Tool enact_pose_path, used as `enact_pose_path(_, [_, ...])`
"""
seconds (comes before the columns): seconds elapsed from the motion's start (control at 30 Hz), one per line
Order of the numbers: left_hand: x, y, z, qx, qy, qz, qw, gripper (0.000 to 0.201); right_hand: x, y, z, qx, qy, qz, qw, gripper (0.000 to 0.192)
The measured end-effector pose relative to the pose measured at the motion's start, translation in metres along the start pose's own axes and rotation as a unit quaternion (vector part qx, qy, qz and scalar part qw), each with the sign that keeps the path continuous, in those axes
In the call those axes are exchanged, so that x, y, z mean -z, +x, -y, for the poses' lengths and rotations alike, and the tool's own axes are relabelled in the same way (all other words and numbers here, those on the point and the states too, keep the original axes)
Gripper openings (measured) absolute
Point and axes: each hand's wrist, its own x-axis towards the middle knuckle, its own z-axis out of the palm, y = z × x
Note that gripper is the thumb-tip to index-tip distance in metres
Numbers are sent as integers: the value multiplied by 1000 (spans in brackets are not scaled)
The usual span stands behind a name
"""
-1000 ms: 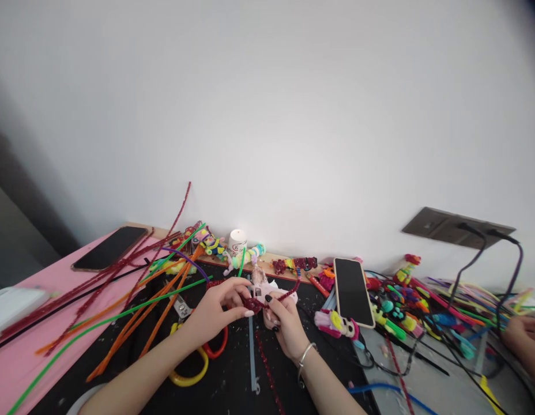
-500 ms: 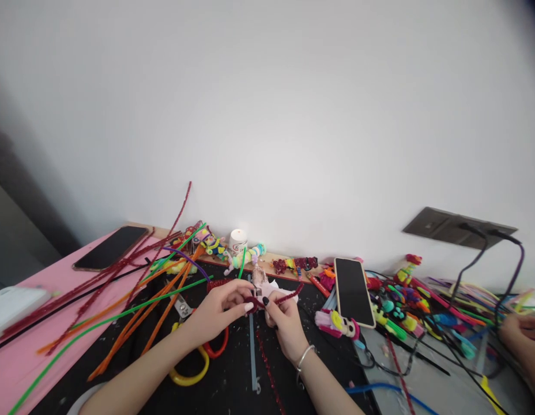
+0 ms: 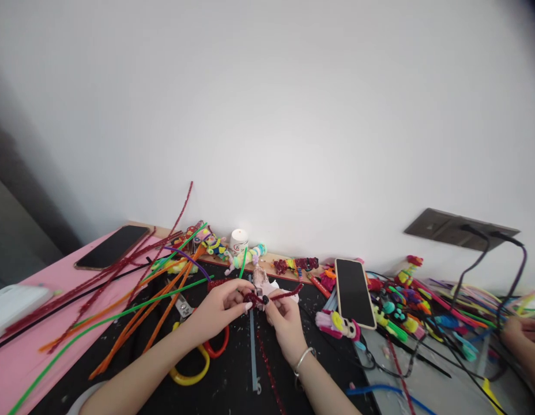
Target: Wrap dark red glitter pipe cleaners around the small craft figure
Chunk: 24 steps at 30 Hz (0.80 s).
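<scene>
Both hands meet over the black mat [image 3: 233, 380] near the scene's centre: left hand [image 3: 215, 314] and right hand [image 3: 285, 323] pinch a dark red pipe cleaner [image 3: 267, 298] between fingertips, phone [image 3: 353, 291] lying just right.

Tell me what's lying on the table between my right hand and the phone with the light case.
In the head view, a small pink, yellow and white pipe-cleaner figure lies between the right hand and the phone, on the black mat.
</scene>
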Motion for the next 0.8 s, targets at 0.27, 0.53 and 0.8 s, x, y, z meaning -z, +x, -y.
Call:
enact_pose_path(0.27, [2,2,7,10,-62,-20,998,45,0,1,-1,12,-7,-9,1000,40])
enact_pose_path(0.53, [7,6,1,-11,-121,-136,983,37,1,1,-2,20,-21,-17,999,46])
enact_pose_path(0.8, [11,9,7,-32,-31,-191,981,27,1,1,-4,6,-12,-5,1000,49])
